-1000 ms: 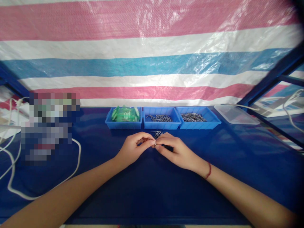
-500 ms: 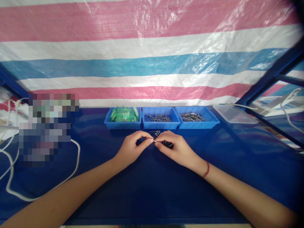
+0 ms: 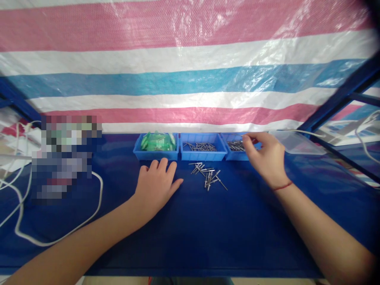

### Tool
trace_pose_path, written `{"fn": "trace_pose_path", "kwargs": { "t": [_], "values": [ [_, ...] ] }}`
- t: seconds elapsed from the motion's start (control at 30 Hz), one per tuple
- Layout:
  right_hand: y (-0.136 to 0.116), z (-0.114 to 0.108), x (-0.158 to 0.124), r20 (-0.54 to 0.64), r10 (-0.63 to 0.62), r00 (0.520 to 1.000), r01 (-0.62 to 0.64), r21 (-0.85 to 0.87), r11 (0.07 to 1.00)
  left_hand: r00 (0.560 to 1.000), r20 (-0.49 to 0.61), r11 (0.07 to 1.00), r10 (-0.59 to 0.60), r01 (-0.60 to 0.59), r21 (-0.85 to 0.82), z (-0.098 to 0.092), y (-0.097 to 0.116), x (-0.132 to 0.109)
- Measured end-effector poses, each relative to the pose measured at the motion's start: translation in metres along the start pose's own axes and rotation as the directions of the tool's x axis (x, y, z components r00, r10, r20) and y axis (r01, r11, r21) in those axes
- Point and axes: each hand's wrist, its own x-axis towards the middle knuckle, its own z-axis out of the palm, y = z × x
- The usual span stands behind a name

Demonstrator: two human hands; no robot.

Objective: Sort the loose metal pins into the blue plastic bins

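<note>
My left hand [image 3: 156, 183] lies flat on the blue table [image 3: 190, 233], fingers stretched out, just in front of the bin of green pieces [image 3: 156, 143]. It holds nothing. My right hand [image 3: 265, 158] reaches over the right blue bin of metal pins [image 3: 236, 147], thumb and fingertips pinched together above the pins. Whether a pin is in the pinch is too small to tell. A loose pile of metal pins [image 3: 208, 175] lies on the table between my hands, in front of the middle bin of pins [image 3: 202, 147].
A clear plastic tray [image 3: 299, 143] sits right of the bins. A white cable [image 3: 59, 233] loops over the table at the left, beside a blurred-out patch. A striped tarp hangs behind. Blue frame bars run along the right.
My hands have parted from their pinch at the middle. The left hand went down flat on the table, the right hand moved up and right to the right bin. The pin pile now shows.
</note>
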Motion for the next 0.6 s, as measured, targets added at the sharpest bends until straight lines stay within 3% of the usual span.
{"fn": "trace_pose_path", "kwargs": {
  "t": [0.13,0.23,0.37,0.47,0.6],
  "values": [
    [0.023,0.002,0.004,0.07,0.105,0.992,-0.081,-0.282,0.956,0.986,0.154,0.997,-0.058,0.05,0.051,0.0,-0.003,-0.003],
    [0.023,0.006,0.001,0.107,0.12,0.987,-0.077,-0.337,0.938,0.973,0.228,0.998,-0.044,0.031,0.059,0.003,-0.003,-0.002],
    [0.012,0.007,-0.003,0.14,0.032,0.99,0.004,-0.25,0.968,0.956,0.294,0.998,0.016,-0.032,0.051,0.001,0.0,0.002],
    [-0.002,0.005,-0.005,0.183,-0.108,0.977,0.128,-0.106,0.986,0.943,0.326,0.996,0.065,-0.08,0.031,0.0,0.003,0.005],
    [-0.032,-0.001,-0.012,0.209,-0.298,0.931,0.285,0.093,0.954,0.953,0.27,0.99,0.142,-0.138,-0.032,0.008,0.007,0.008]
  ]
}}
